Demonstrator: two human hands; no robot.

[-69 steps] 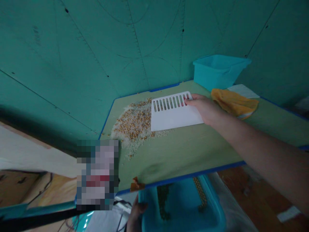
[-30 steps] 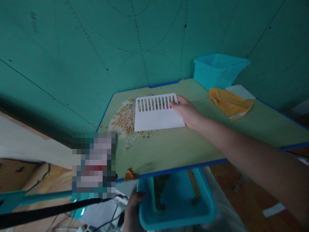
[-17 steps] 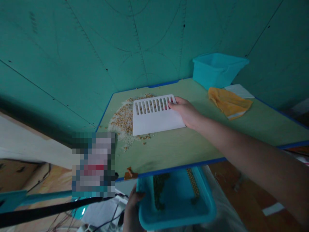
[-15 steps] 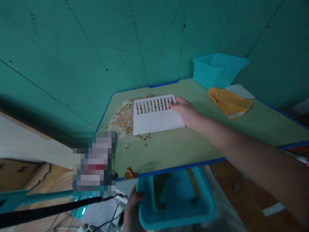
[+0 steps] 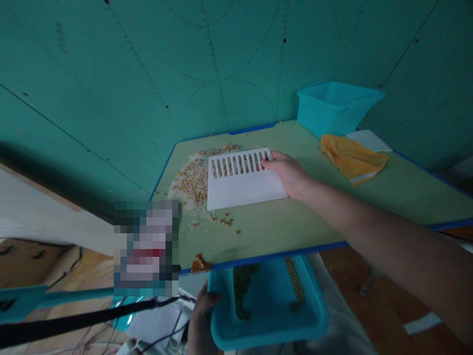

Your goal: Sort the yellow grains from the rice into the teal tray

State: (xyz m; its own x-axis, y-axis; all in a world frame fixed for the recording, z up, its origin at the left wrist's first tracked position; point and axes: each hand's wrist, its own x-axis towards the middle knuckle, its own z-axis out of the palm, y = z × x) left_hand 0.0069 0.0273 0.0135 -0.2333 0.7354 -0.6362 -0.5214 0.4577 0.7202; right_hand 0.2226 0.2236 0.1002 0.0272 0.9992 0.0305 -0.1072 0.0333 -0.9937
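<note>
While the right hand (image 5: 290,175) holds a white slotted scraper (image 5: 246,193) near the centre of the frame, its fingers pinch the right end of the plate: the thumb lies over the front by the last slots, and fingertips show through the openings behind. The row of slots runs along the upper edge, with the plain white face below. Whether the lower edge touches the tabletop (image 5: 273,224) cannot be told.

Behind and to the left of the scraper, a mixed heap of yellow beans and pale, rice-like grains (image 5: 192,185) spreads over the left part of the tabletop, with a few loose beans (image 5: 226,223) just below the plate.

At the bottom centre, the left hand (image 5: 202,310) holds the left rim of a blue basin (image 5: 269,338), its thumb hooked over the edge; the other fingers are hidden. Inside the basin are a dark greenish band (image 5: 241,291) at left and a strip of yellowish beans (image 5: 294,278) at right.

In the upper right stands a turquoise tub (image 5: 325,113), with an orange cloth (image 5: 351,157) and a white sheet (image 5: 372,141) near it.
</note>
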